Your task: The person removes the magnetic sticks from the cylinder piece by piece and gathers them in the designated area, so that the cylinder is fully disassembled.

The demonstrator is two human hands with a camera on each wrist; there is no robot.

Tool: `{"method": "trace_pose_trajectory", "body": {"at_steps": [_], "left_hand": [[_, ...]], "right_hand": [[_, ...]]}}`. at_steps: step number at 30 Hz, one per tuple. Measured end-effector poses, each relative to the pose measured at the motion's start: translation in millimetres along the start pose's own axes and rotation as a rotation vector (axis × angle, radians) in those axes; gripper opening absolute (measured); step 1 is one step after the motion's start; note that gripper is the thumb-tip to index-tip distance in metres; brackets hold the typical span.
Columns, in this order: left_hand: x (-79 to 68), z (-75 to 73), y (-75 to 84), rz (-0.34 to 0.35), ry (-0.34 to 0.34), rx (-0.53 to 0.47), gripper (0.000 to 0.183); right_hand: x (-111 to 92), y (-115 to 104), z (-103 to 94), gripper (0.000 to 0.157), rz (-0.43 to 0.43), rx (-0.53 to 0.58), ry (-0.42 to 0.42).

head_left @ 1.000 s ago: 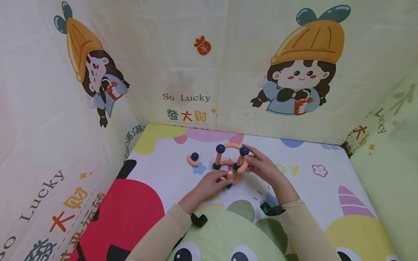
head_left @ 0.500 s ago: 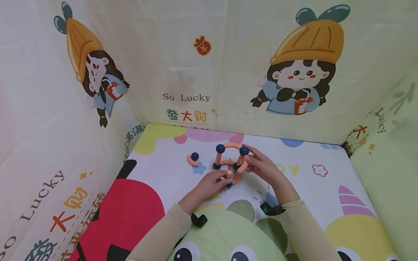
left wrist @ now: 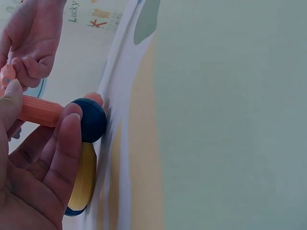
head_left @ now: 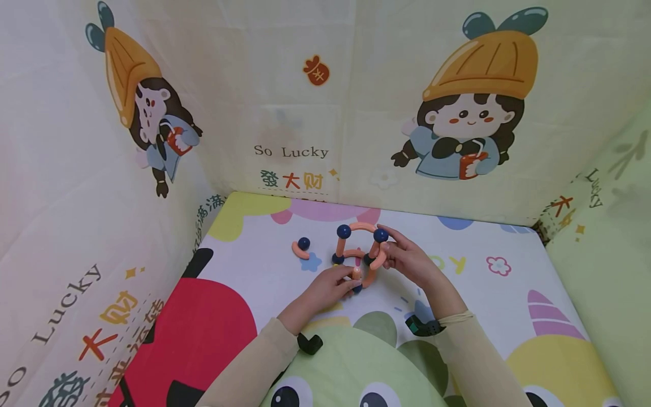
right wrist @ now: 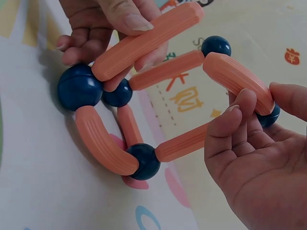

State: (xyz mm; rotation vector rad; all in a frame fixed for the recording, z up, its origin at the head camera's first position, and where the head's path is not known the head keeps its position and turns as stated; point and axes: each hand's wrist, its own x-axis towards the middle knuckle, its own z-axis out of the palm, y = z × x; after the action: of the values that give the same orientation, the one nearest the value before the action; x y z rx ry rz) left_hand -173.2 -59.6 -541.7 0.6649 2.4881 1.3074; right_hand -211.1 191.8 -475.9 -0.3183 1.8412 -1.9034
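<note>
Between both hands stands a frame of magnetic building sticks and blue balls on the table. My left hand point(head_left: 325, 289) pinches an upright straight orange stick point(right wrist: 148, 42), whose lower end sits on a blue ball point(right wrist: 80, 88). A curved orange stick joins that ball to another ball point(right wrist: 145, 161). My right hand point(head_left: 409, 261) pinches a curved orange stick point(right wrist: 237, 79) by the upper right ball point(head_left: 380, 236); the stick's other end is free. An upper left ball point(head_left: 343, 232) caps another upright. A yellow stick point(left wrist: 84, 176) shows below my left fingers in the left wrist view.
Left of the frame lies a loose curved orange stick point(head_left: 300, 251) with a blue ball point(head_left: 304, 243) at its end. The table point(head_left: 468, 249) has a printed cartoon cover. Cream cloth walls point(head_left: 356, 124) enclose its back and sides.
</note>
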Motion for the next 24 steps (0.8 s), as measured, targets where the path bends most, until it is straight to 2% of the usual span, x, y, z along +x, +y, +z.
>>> {"method": "trace_pose_trajectory", "body": {"at_steps": [13,18,24], "left_hand": [[-0.4,-1.3,0.8,-0.015,-0.009,0.014,0.020],[-1.3,-0.6,-0.1,0.009,-0.008,0.015,0.020],[-5.1,-0.7,-2.8,0.031,-0.002,0.029,0.030]], "right_hand": [[-0.5,-1.3,1.3,0.055,0.015,-0.008,0.013],[-0.3,-1.5,1.6,0.057,0.021,-0.015,0.020],[-0.2,-2.0,1.4,0.055,0.027,-0.024,0.024]]}}
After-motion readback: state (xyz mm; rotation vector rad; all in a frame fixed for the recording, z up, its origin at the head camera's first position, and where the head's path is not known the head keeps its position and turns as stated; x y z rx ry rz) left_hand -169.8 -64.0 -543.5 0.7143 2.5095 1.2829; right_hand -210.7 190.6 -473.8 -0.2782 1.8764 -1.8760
